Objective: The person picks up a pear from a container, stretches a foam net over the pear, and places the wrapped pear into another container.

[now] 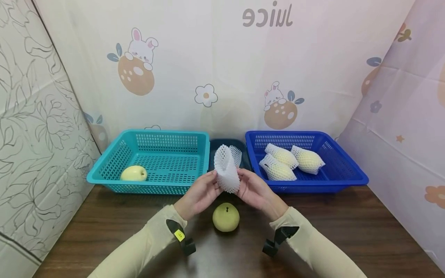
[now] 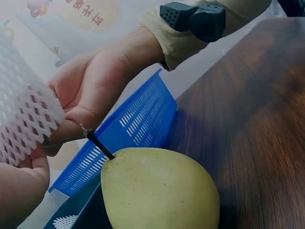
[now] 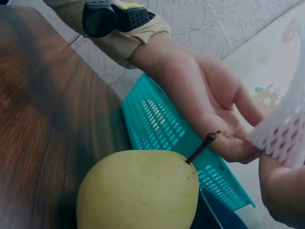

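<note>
Worked above the brown wooden table (image 1: 104,220), in front of the teal basket (image 1: 167,166) and the blue basket (image 1: 333,181). Gripped the white foam net sleeve (image 1: 227,175) from both sides near its lower end, pinched in the left hand (image 1: 203,193) and the right hand (image 1: 255,191); could not tell how deep inside. Probably called for stretching the lower opening evenly, wider than the pear (image 1: 226,218), before easing it straight down; likely risked a torn strand with a one-sided pull. Needed care around the stem (image 1: 227,209), apt to snag.

Looked soft and diamond-meshed in the sleeve's case, gaping at the top. Found the pear on the table just below the hands, apart from the sleeve, unwrapped, rounded, yellow-green, finely speckled, with the stem thin, dark and uppermost.
</note>
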The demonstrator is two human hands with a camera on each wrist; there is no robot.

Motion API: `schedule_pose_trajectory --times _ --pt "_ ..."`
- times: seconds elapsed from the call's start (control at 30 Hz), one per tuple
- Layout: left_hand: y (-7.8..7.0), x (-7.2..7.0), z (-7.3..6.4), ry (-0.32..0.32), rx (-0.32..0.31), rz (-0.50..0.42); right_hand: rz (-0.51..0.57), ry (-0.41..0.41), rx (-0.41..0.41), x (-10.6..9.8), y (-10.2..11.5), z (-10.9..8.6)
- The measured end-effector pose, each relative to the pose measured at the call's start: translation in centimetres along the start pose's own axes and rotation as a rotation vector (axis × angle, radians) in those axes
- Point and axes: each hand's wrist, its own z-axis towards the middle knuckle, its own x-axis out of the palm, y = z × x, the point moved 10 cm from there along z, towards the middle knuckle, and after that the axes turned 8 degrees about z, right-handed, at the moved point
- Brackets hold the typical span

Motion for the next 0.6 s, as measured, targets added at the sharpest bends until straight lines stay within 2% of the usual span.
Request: schedule_pose_trajectory --times 0.17,0.47,0.6 --pt "-0.4 0.1 -0.2 -0.001 0.006 -0.006 0.033 0.005 0.003 0.0 -0.1 -0.3" --pt "0.0 -0.1 -1.2 -0.025 -0.056 0.07 0.089 -0.01 -0.019 -0.5 0.4 -1.5" --pt "0.5 -0.5 -1.9 -0.046 -0.093 0.088 0.081 -0.015 -0.013 -0.7 0.1 -2.2"
